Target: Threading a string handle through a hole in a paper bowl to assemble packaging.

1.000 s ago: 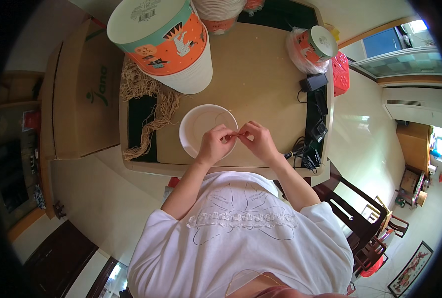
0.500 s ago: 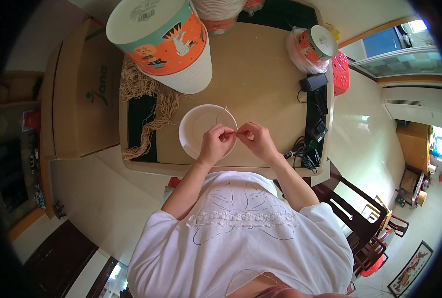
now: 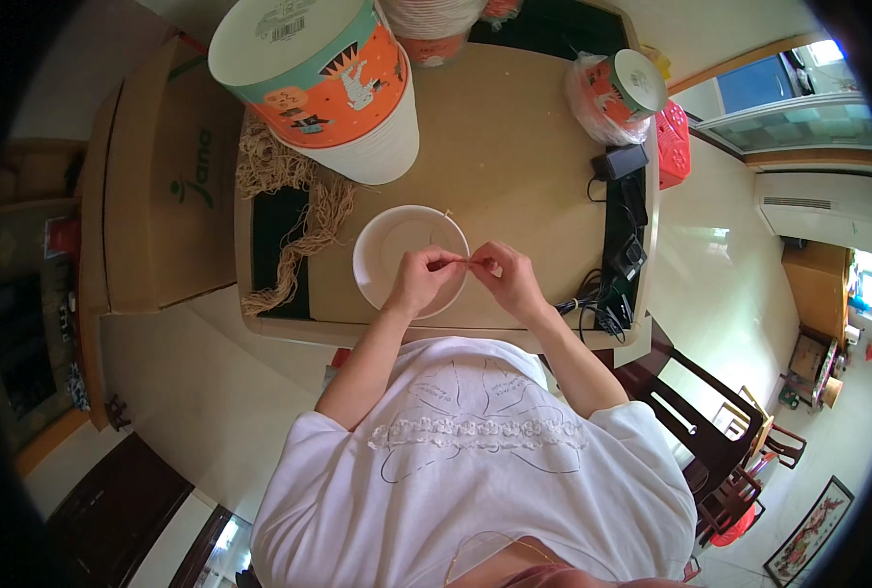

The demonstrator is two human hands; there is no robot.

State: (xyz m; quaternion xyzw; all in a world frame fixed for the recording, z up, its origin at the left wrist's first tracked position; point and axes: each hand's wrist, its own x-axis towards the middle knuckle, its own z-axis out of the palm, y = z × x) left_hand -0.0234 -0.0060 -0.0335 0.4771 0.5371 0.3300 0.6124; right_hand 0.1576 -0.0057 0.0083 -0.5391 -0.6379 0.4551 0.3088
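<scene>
A white paper bowl (image 3: 372, 257) stands near the table's front edge. On its far rim sits a small tan knot or loop of string (image 3: 447, 214), and a thin strand runs down inside the wall. My left hand (image 3: 419, 279) reaches over the bowl, thumb and fingertips pinched together. Opposite it, my right hand (image 3: 510, 279) is pinched at the bowl's right rim. The fingertips almost meet, with a fine string seeming to pass between them, mostly hidden by the fingers. To the left lies a loose bundle of tan twine (image 3: 309, 235).
A tall stack of orange and green paper buckets (image 3: 358, 127) stands upside down behind the bowl. Farther back is another stack (image 3: 436, 20). A wrapped stack of smaller cups (image 3: 612, 98), a black adapter (image 3: 620, 163) and cables (image 3: 593, 294) line the right side. A cardboard box (image 3: 171, 186) stands left.
My hands stay at the bowl's right rim, with only a slight shift of fingers and wrists. The left hand has turned a little. The bowl and everything else stand as before.
</scene>
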